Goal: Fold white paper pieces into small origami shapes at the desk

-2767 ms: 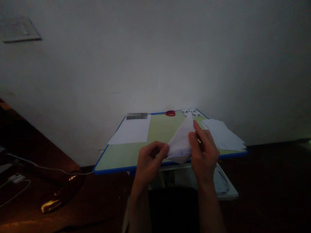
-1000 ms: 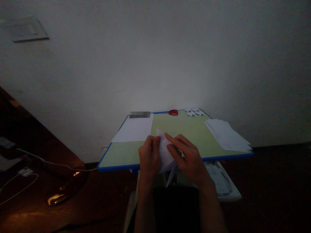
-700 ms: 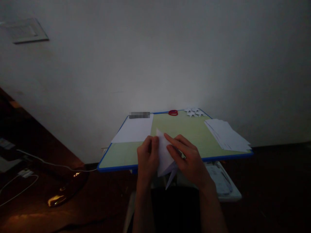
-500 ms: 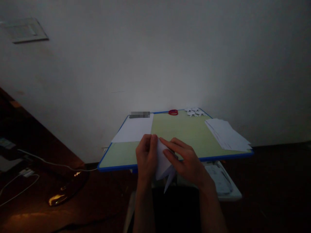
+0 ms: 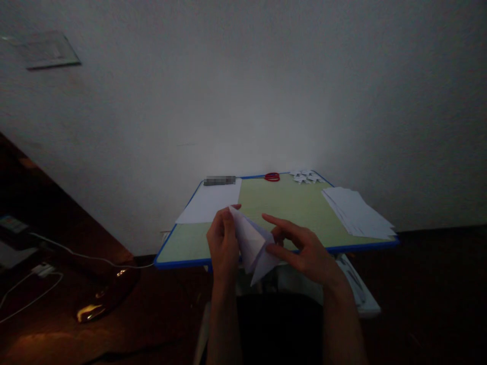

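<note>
By the green table (image 5: 266, 198), hands (image 5: 223, 238) (image 5: 306, 252) pinch folded paper (image 5: 251, 241), its long axis pointing far-left.

Bare wrists (image 5: 223, 278), bare forearms (image 5: 225, 324), dark clothing (image 5: 280, 329)

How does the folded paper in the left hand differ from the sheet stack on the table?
The folded paper is creased into pointed flaps; the sheet stack lies flat. The folded paper is held up by the left hand, while the sheet stack rests on the table. Both look white.
</note>
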Demonstrator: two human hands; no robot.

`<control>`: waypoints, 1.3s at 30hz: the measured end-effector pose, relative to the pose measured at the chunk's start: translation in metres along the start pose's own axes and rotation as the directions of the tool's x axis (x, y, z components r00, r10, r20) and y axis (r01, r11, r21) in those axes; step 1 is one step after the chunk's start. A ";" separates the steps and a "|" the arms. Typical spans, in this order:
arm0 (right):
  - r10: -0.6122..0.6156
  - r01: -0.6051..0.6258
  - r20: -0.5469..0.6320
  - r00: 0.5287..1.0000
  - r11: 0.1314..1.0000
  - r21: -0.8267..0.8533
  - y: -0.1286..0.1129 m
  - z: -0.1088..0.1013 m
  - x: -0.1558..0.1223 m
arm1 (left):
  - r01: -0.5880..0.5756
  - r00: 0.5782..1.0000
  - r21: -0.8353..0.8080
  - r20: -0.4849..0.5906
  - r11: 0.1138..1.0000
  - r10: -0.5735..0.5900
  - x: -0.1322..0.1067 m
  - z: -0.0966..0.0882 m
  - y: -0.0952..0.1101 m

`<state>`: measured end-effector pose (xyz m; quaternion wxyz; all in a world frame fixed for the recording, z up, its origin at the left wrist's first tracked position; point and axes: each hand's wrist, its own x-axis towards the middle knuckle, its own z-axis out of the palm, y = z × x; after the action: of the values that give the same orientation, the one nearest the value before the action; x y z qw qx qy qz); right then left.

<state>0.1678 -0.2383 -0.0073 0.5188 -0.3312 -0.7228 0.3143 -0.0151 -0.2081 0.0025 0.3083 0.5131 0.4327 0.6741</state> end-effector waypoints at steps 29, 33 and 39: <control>0.270 -0.166 -0.252 0.929 0.915 0.369 -0.007 0.011 0.016 | -0.267 0.941 0.413 -0.082 0.871 0.328 -0.008 0.031 -0.015; 0.372 -0.203 -0.282 0.884 0.851 0.484 -0.011 0.014 0.018 | -0.350 0.908 0.398 -0.081 0.848 0.412 -0.009 0.032 -0.018; 0.427 -0.224 -0.440 0.790 0.869 0.442 -0.009 0.012 0.019 | -0.328 0.945 0.126 0.044 0.936 0.325 -0.013 0.031 -0.021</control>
<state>0.1505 -0.2296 0.0068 0.6847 -0.4229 -0.4123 0.4271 0.0181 -0.2018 -0.0187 0.1626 0.6046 0.3815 0.6800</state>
